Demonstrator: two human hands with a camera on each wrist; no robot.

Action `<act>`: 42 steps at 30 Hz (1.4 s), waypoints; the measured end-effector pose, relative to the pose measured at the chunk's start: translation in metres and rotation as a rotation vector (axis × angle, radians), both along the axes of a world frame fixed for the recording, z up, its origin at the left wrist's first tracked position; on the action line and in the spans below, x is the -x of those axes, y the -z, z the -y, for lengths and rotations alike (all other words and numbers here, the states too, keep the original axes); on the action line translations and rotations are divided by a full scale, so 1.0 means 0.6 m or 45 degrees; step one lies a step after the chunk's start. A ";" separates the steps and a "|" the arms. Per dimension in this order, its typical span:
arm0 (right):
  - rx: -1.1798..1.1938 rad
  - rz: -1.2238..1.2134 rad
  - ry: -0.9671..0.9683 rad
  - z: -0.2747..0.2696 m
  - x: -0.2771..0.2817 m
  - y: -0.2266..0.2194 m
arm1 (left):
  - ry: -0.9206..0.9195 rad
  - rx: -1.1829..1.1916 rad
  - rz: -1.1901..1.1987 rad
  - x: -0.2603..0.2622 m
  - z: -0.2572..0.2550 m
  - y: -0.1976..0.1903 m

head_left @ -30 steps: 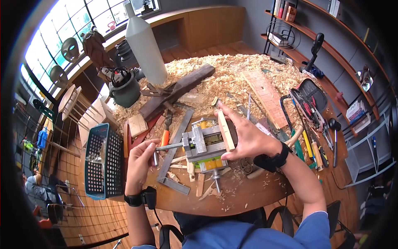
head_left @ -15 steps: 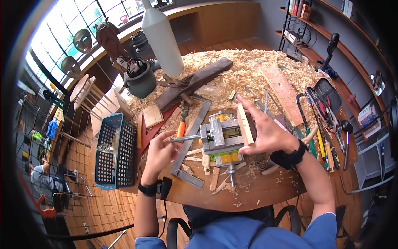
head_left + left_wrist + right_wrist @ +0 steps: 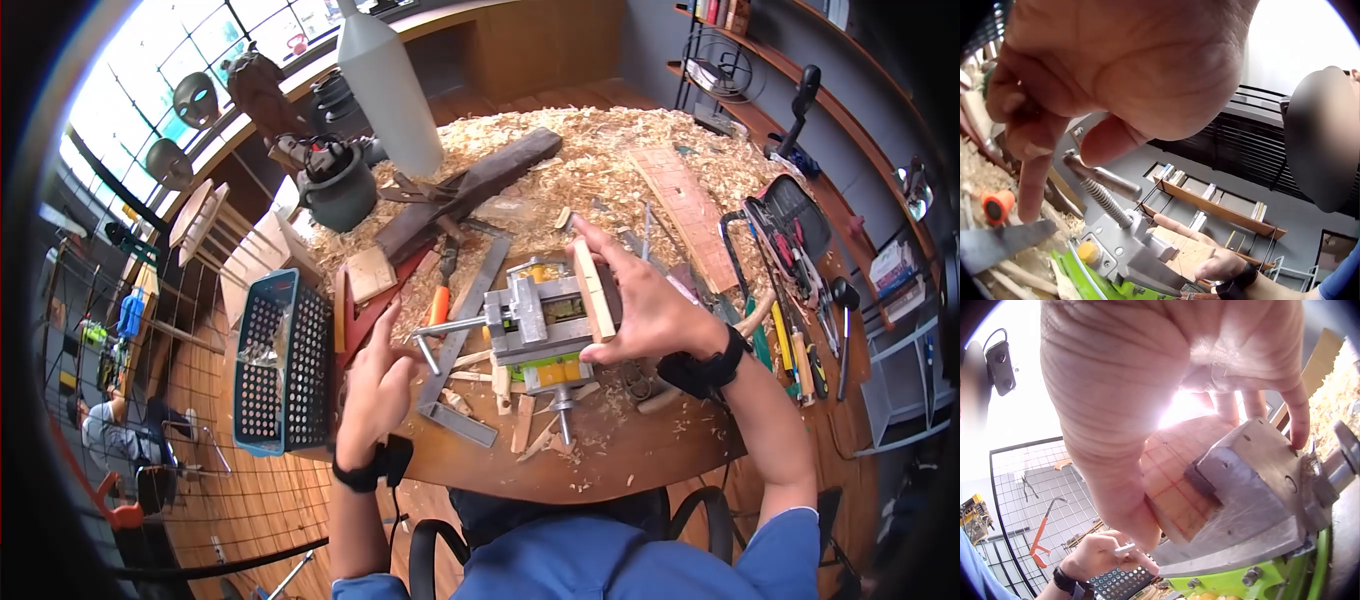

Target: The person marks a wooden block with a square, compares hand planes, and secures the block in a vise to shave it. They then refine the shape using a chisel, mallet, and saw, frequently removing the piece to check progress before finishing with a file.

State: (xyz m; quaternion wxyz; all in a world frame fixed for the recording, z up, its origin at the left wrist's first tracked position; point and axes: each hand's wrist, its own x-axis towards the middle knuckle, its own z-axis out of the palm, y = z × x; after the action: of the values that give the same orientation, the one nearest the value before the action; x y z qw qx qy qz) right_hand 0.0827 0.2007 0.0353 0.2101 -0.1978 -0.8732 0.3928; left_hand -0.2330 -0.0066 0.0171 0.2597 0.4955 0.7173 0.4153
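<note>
"What has the right hand (image 3: 665, 315) got?"

"A wooden block (image 3: 593, 295). It's clamped between the thumb, at the near end, and the fingers, at the far end. Red lines show on its face in the right wrist view"

"And where does the block sit?"

"In that grip, upright against the metal of the vise (image 3: 535, 325). The body of the vise stretches from the block towards the other hand"

"So is the left hand (image 3: 375, 395) gripping too?"

"No, its thumb and fingers are clamped on nothing. The index finger points out straight and the others are bent loosely. The vise's crossbar (image 3: 428, 352) is just beside the fingers, at the end of the threaded screw (image 3: 455, 326); whether they touch, I can't tell"

"Anything else near that hand?"

"An orange handle (image 3: 439, 305) lies beyond it, on the far side of the screw. A metal square (image 3: 465, 432) lies between the hand and the vise, its short leg nearer the person. The perforated basket (image 3: 262, 370) stands to the left of the hand"

"And past the right hand?"

"Wood shavings (image 3: 600, 130) are heaped beyond it, with a broad pinkish board (image 3: 685, 215) on them"
</note>
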 end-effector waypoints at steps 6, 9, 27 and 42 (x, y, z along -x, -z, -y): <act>-0.080 -0.006 0.007 0.001 -0.001 0.001 | -0.016 -0.257 1.021 0.030 -0.039 -0.046; -0.083 -0.003 0.010 0.001 -0.001 -0.002 | -0.151 -0.389 0.393 0.036 -0.014 -0.047; -0.026 0.006 0.010 -0.001 0.000 -0.001 | 0.072 -0.192 0.796 0.003 -0.001 -0.045; -0.188 -0.045 0.005 -0.002 0.002 0.004 | -0.139 0.060 0.203 0.031 -0.029 0.033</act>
State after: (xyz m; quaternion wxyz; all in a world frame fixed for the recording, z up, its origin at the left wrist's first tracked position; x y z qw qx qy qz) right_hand 0.0817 0.2016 0.0331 0.2401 -0.1766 -0.8956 0.3303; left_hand -0.2519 0.0105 -0.0028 0.3045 0.4147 0.7299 0.4501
